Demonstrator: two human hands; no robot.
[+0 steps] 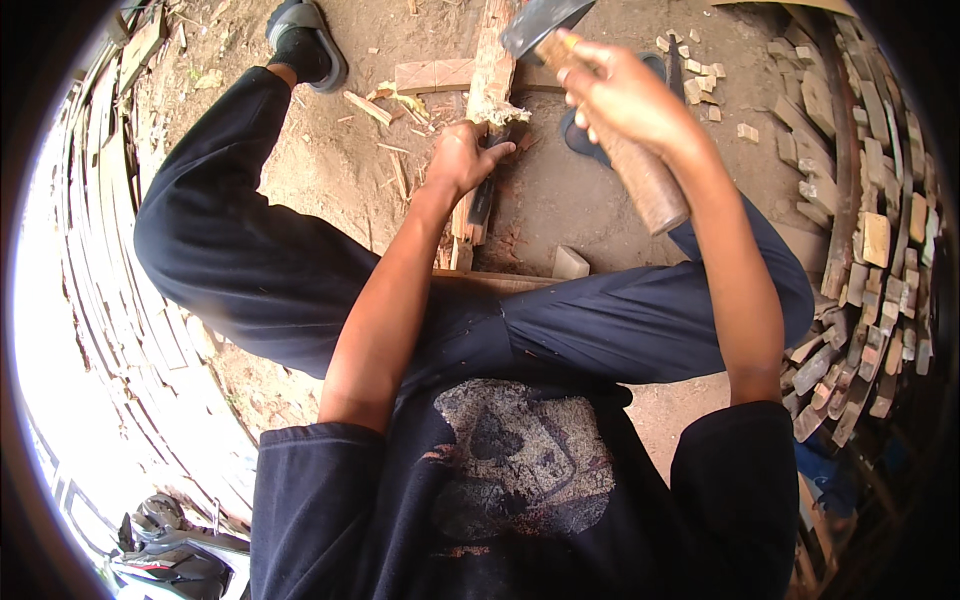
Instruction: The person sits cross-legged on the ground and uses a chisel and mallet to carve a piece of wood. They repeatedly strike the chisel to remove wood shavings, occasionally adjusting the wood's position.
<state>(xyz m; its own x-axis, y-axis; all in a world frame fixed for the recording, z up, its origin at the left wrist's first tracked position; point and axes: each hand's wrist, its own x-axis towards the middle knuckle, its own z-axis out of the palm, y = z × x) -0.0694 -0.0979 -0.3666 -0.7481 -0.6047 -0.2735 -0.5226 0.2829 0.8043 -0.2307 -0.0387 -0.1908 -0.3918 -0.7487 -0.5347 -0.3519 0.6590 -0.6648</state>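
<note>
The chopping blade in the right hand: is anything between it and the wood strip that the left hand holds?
Nothing visible. The blade, raised in the right hand, is next to the wood strip; the left hand grips the strip lower down.

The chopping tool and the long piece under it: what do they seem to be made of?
The chopping tool seems to have a dull grey metal blade and a rough, unvarnished wooden handle, brown and grainy. The long piece looks like raw pale wood, splintered, with fibres and chips showing.

I see a bare brown dirt floor (560, 200) littered with pale wood chips (395, 150), stacked grey-brown wooden offcuts (870, 240) at right, and bright daylight washing planks (110, 250) at left.
</note>
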